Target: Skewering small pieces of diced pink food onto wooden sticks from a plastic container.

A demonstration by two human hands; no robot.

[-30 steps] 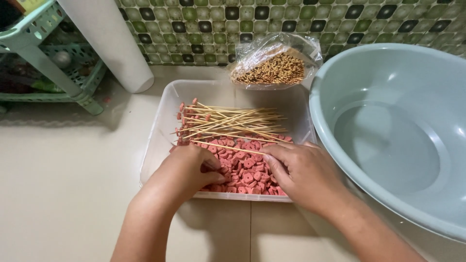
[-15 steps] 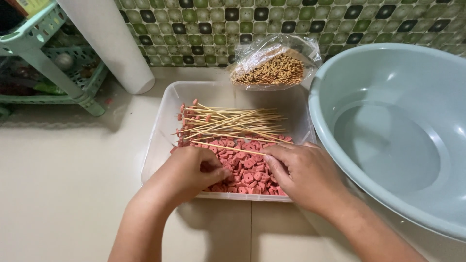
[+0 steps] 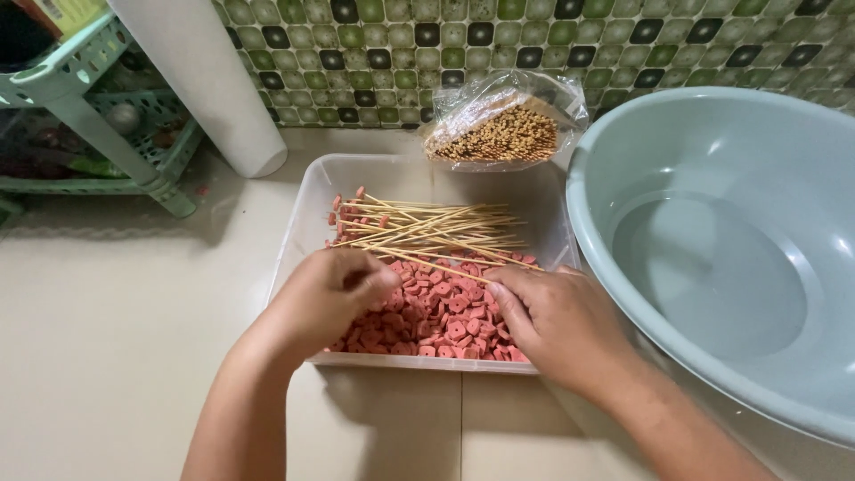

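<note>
- Hands are working over the clear tub (image 3: 312, 191) on the tiled floor; the left hand (image 3: 325, 298) is curling tighter than a second ago, fingers pinched narrow on what looks like a sausage slice, though I cannot tell for sure.
- Right hand (image 3: 557, 321) is staying put, fingers bent into the slices (image 3: 441, 321); any grip is hidden.
- Skewers (image 3: 436, 232) are lying across the tub just beyond both hands, unmoved.
- Bag of sticks (image 3: 503, 134) is leaning at the wall; a basin (image 3: 712, 134) is sitting to the right.
</note>
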